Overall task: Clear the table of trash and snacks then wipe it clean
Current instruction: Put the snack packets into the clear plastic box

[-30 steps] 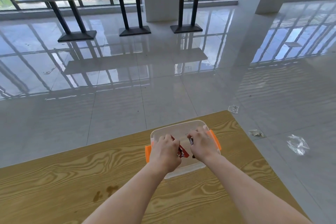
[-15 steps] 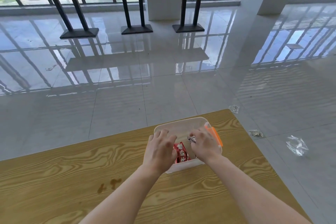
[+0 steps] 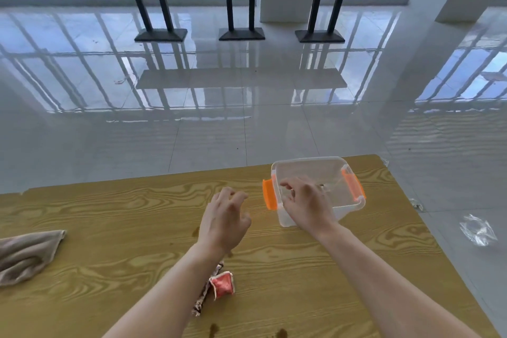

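Note:
A clear plastic container (image 3: pixel 310 162) with orange latches (image 3: pixel 270 195) stands at the far right of the wooden table (image 3: pixel 109 214). My right hand (image 3: pixel 304 204) hovers over its near left corner with bent, spread fingers and hides part of the inside. To the left of the container, my left hand (image 3: pixel 225 217) is above the table, open and empty. A red snack packet (image 3: pixel 222 284) and a dark crumpled wrapper (image 3: pixel 202 300) lie on the table beside my left forearm. A beige cloth (image 3: pixel 24 255) lies at the table's left edge.
Brown spill stains (image 3: pixel 214 328) mark the wood near the front edge and by my left hand. Clear plastic trash (image 3: pixel 478 229) and smaller scraps (image 3: pixel 417 203) lie on the glossy floor right of the table. High tables stand by the far windows.
My left hand has come out of the container and moved to the left. Neither hand holds the red packet any more. The view has swung left, bringing the cloth and wrappers into sight.

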